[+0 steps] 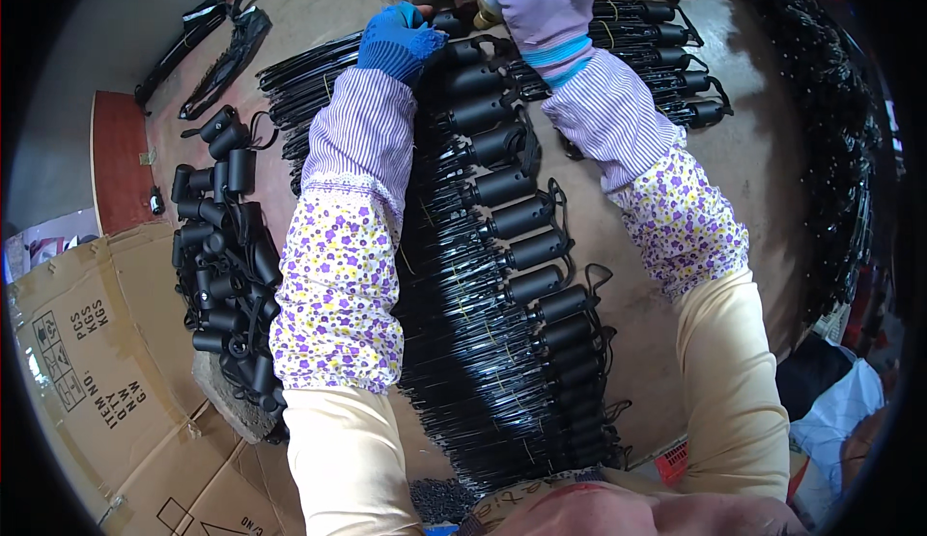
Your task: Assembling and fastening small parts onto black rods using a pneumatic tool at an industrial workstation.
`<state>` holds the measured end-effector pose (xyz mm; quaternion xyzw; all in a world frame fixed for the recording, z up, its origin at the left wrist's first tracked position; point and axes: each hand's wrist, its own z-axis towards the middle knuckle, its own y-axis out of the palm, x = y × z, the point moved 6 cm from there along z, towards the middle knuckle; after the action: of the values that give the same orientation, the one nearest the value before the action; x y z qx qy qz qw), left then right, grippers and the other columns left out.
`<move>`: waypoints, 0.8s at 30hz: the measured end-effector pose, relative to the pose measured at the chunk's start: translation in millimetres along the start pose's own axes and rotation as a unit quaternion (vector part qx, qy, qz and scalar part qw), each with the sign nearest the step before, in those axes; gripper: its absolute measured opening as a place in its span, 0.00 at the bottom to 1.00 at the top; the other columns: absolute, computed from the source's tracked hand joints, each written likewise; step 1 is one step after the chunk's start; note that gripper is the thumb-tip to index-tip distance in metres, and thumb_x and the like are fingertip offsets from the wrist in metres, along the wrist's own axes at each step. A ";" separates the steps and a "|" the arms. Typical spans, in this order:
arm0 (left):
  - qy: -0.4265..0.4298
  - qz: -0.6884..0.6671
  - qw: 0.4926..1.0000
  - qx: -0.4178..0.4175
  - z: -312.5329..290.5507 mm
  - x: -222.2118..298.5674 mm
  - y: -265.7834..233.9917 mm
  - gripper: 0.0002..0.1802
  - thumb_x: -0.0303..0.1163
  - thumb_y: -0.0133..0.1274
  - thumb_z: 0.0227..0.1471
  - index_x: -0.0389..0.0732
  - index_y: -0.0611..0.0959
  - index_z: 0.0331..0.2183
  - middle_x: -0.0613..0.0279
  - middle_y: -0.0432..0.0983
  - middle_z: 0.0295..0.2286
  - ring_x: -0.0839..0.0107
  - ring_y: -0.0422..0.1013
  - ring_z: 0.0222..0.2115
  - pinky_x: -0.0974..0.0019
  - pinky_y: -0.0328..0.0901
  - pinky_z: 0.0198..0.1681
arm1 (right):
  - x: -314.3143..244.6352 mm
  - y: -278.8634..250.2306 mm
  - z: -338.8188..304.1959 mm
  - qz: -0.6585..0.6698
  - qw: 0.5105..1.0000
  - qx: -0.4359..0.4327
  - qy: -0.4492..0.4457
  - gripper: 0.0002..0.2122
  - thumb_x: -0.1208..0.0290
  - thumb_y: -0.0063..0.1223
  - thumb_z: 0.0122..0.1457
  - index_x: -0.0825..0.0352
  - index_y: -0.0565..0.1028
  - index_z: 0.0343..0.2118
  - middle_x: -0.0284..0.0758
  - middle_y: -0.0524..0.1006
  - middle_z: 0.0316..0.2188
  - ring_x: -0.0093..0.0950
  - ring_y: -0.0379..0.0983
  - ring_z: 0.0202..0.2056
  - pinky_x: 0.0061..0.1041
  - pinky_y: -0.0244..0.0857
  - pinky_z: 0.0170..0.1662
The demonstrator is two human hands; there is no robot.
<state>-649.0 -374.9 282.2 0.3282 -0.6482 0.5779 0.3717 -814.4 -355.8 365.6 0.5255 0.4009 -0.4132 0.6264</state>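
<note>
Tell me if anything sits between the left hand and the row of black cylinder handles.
Nothing visible does: the blue-gloved left hand already reaches the top of the row of black cylinder handles, with no object between.

I have a single view, from a fisheye camera on the person's head, facing steeply down at the worktable (753,198) from close above. Both forearms enter from the lower edge and reach toward the top. Straight edges bend near the dark round rim; no second view overlaps.

Brown worktable (753,169), grey floor (87,43), cardboard box (87,372)
</note>
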 end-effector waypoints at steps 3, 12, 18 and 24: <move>0.000 0.071 0.997 -0.036 16.4 -5.0 -4.5 0.15 0.30 0.60 0.47 0.37 0.81 0.39 0.54 0.78 0.42 0.63 0.75 0.39 0.63 0.70 0.43 | 25.7 1.4 10.7 0.122 0.992 0.016 0.040 0.05 0.76 0.57 0.53 0.67 0.78 0.33 0.30 0.80 0.30 0.23 0.76 0.31 0.19 0.70 0.34; 0.006 0.469 0.861 -0.198 18.8 7.3 4.8 0.19 0.34 0.55 0.52 0.41 0.78 0.46 0.55 0.74 0.48 0.58 0.74 0.44 0.57 0.69 0.49 | 58.8 34.6 5.2 0.378 0.896 0.130 0.193 0.06 0.76 0.60 0.51 0.65 0.79 0.33 0.28 0.79 0.29 0.20 0.73 0.29 0.18 0.68 0.35; -0.042 0.490 0.860 -0.136 24.4 -15.6 10.1 0.23 0.42 0.57 0.48 0.41 0.79 0.44 0.54 0.79 0.40 0.58 0.75 0.43 0.59 0.70 0.46 | 59.7 27.3 14.5 0.340 0.936 0.019 0.093 0.06 0.75 0.60 0.51 0.65 0.79 0.33 0.28 0.79 0.30 0.20 0.74 0.29 0.18 0.68 0.35; 0.044 0.380 0.921 -0.069 8.4 -20.2 -6.9 0.18 0.37 0.59 0.48 0.42 0.81 0.42 0.60 0.80 0.34 0.62 0.76 0.33 0.63 0.71 0.39 | 58.2 32.7 6.9 0.336 0.937 0.037 0.095 0.07 0.75 0.60 0.51 0.65 0.78 0.34 0.28 0.79 0.30 0.20 0.74 0.30 0.18 0.67 0.35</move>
<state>-633.7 -384.2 267.8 0.0049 -0.7453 0.6435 0.1744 -763.6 -364.7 322.7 0.6888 0.2433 -0.1416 0.6681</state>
